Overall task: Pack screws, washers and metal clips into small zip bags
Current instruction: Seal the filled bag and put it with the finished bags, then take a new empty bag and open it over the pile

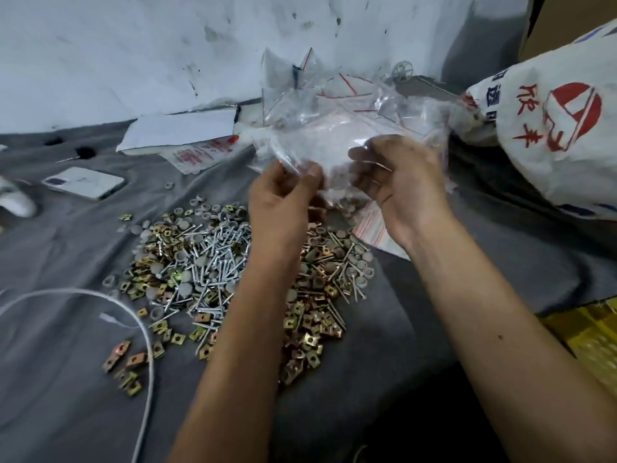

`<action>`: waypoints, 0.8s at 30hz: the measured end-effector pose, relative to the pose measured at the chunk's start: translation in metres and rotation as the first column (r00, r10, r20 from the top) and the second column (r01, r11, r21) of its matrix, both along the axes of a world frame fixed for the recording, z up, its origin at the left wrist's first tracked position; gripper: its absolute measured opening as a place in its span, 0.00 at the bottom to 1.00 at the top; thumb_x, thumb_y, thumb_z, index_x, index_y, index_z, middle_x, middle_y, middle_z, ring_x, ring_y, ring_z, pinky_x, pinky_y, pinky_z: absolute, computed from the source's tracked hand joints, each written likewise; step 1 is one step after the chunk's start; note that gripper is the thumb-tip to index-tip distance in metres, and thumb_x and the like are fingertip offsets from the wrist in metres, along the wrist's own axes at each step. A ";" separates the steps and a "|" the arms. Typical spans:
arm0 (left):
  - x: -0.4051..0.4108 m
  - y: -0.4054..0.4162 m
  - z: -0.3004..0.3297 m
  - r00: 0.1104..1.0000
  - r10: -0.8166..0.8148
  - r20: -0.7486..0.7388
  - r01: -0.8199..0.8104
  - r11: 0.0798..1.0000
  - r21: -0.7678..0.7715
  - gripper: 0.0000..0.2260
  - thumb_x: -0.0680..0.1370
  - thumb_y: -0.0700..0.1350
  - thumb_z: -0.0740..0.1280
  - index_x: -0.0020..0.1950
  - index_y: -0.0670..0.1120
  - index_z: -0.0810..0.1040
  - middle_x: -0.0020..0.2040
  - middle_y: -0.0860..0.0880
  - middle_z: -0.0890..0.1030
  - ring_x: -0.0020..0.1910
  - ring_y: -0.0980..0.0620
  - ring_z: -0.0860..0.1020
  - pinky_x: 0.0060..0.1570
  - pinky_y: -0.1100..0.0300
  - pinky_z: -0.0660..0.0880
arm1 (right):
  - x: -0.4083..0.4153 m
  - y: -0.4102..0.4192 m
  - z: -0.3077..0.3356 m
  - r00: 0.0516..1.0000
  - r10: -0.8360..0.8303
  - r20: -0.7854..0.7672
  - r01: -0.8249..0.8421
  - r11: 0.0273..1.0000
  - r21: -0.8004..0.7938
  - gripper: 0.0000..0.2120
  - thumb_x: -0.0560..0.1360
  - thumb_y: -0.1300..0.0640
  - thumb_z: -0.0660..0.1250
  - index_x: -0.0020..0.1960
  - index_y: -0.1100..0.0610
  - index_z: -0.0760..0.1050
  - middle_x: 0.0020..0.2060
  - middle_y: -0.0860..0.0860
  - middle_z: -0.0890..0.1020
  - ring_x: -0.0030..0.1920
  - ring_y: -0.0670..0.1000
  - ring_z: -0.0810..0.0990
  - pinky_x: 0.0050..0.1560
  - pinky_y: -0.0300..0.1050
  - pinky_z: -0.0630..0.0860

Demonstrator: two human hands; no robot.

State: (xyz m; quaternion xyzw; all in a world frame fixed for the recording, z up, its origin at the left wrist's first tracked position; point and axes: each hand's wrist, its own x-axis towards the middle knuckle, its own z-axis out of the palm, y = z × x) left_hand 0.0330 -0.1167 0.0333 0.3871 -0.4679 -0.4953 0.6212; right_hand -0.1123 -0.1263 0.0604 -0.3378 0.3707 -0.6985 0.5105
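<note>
Head view: grey cloth [66, 379] under hardware heap [200, 262], white wall [133, 45] behind.

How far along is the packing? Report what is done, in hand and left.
Done: clear zip bags lie heaped by the wall, contents unclear. In hand: the left hand and right hand hold a clear zip bag above the pile. Left: most of it, with loose screws, washers and metal clips spread on the grey cloth.

Dim, flat indoor light; soft shadows under the forearms, mild glare on the plastic bags [334, 105], wide-angle bending at edges.
</note>
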 end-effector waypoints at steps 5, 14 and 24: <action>0.095 -0.003 -0.016 0.926 0.186 0.329 -0.173 0.983 -0.068 0.05 0.80 0.41 0.73 0.45 0.48 0.82 0.35 0.51 0.85 0.28 0.57 0.77 0.26 0.65 0.71 | 0.031 -0.019 -0.021 0.844 0.365 -0.392 -0.348 0.930 0.116 0.09 0.81 0.59 0.68 0.46 0.59 0.85 0.40 0.55 0.86 0.34 0.50 0.79 0.30 0.42 0.73; 0.155 -0.001 -0.044 0.504 0.572 0.646 -0.549 0.790 -0.271 0.10 0.77 0.48 0.76 0.50 0.45 0.78 0.43 0.48 0.81 0.42 0.47 0.79 0.44 0.46 0.78 | 0.099 -0.044 -0.046 0.604 0.168 -0.779 -0.325 0.945 -0.048 0.04 0.75 0.57 0.76 0.48 0.57 0.86 0.32 0.45 0.85 0.28 0.42 0.79 0.32 0.35 0.74; 0.101 0.002 -0.051 0.650 0.559 0.514 -0.431 0.829 -0.358 0.08 0.81 0.49 0.72 0.49 0.45 0.80 0.43 0.51 0.82 0.41 0.54 0.79 0.41 0.63 0.73 | 0.109 -0.034 -0.063 0.470 -0.165 -0.867 -0.326 0.880 -0.345 0.11 0.73 0.57 0.79 0.35 0.59 0.82 0.31 0.49 0.82 0.31 0.49 0.80 0.32 0.48 0.76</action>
